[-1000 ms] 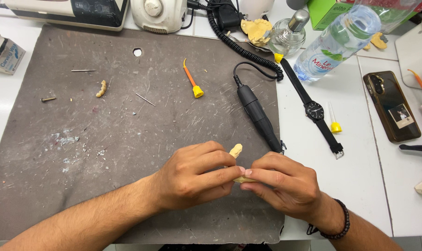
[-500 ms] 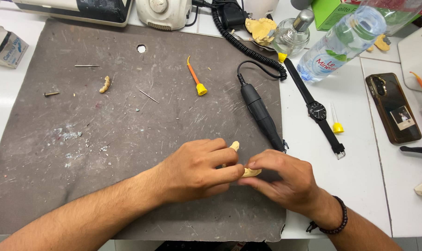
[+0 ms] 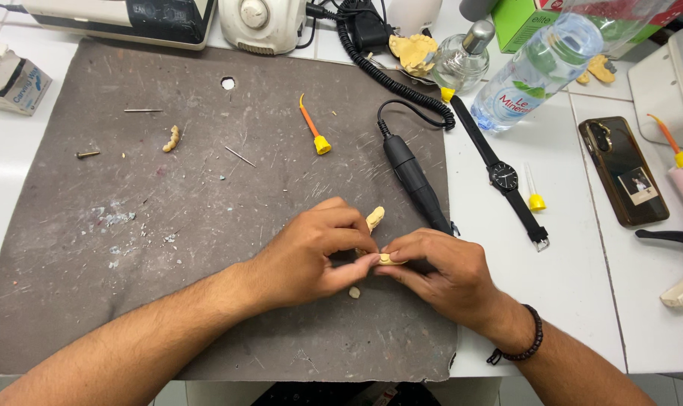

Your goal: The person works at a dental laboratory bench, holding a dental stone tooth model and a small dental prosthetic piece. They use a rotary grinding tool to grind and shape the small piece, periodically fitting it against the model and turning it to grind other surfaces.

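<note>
Both hands meet near the front of a dark grey work mat (image 3: 131,286). My left hand (image 3: 315,252) and my right hand (image 3: 439,274) pinch a small cream-coloured plaster piece (image 3: 387,259) between their fingertips. Another cream plaster piece (image 3: 374,217) lies on the mat just behind the fingers, partly hidden by my left hand. A tiny cream fragment (image 3: 354,292) rests on the mat below my hands. A black rotary handpiece (image 3: 414,179) with a cord lies just behind my right hand.
On the mat: an orange-and-yellow tip (image 3: 312,128), a small cream tooth-row piece (image 3: 172,139), thin metal pins (image 3: 143,110). To the right: a black wristwatch (image 3: 502,177), a phone (image 3: 622,170), a water bottle (image 3: 528,71). Machines (image 3: 262,22) and a coiled cord (image 3: 390,79) line the back edge.
The hands have stayed together at the mat's front, turning the small piece slightly between the fingertips. A tiny cream fragment now shows on the mat below them.
</note>
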`<state>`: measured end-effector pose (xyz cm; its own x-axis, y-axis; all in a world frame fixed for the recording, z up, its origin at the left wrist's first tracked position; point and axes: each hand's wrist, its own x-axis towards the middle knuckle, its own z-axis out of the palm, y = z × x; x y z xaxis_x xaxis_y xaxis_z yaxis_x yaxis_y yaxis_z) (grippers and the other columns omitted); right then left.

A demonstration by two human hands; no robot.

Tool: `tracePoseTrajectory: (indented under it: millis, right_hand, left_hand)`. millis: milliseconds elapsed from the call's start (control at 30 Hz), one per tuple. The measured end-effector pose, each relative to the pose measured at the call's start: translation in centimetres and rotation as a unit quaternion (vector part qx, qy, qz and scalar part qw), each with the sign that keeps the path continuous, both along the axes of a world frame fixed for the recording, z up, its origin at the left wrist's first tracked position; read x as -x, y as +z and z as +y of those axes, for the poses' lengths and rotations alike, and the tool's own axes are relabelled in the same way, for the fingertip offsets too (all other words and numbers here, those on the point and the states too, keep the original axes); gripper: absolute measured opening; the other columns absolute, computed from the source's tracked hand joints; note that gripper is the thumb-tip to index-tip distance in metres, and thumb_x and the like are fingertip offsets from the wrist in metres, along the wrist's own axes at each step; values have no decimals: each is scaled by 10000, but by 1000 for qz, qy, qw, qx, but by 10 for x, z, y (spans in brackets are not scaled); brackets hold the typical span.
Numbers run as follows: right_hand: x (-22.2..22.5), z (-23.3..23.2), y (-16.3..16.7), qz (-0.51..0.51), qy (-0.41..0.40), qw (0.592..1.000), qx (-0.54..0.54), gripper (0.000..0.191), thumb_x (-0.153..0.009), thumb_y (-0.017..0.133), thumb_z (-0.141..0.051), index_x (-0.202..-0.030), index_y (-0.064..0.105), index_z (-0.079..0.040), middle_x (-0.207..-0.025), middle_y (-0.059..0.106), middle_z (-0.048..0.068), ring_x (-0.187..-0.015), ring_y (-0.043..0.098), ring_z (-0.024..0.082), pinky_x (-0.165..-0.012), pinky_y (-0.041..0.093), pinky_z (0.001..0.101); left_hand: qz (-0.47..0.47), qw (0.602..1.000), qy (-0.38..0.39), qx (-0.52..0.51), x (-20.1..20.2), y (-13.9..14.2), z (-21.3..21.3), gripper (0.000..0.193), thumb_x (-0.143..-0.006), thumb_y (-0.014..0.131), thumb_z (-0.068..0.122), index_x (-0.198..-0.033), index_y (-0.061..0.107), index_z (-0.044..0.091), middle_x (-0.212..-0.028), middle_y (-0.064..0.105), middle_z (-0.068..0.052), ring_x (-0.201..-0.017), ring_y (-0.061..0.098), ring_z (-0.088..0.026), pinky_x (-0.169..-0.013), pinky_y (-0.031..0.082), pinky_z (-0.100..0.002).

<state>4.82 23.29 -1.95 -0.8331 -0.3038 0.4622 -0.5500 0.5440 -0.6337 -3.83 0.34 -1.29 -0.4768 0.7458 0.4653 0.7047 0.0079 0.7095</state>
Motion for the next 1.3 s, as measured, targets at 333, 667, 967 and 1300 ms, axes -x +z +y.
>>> tracePoseTrajectory:
  millis: [333,667,967,1300]
  right_hand:
    - [-1,-9,13,49,-16,993,-105,238,-712,898,-106,-814,687,-67,-903,735,60,-781,683,204,-685,545,332]
    - [-16,-26,20,120,139,970,-159,222,-827,839,-72,-1004,719,-11,-1005,729,84,-877,685,215,-774,567,356]
    - [-18,-24,16,41,117,985,-123,241,-846,805,-41,-1061,700,-10,-998,760,99,-924,742,233,-782,617,354]
    - [-54,-13,90,-68,271,947,159,106,-1048,666,-97,-1018,680,3,-998,816,187,-861,861,277,-706,711,360]
  left_hand:
    - [168,981,14,93,-10,-5,3,164,-818,807,162,-904,725,50,-962,656,-60,-961,624,-248,-721,579,-375]
    - [179,979,18,100,-12,-11,4,114,-885,747,136,-876,725,25,-996,660,-88,-1000,621,-243,-722,601,-351]
    - [111,988,9,106,-10,-13,4,113,-845,768,139,-876,741,34,-1051,633,-96,-1020,602,-259,-755,590,-365]
    - [111,988,-9,103,-6,-10,1,166,-858,785,163,-969,765,42,-1060,632,-77,-1018,610,-235,-767,592,-357]
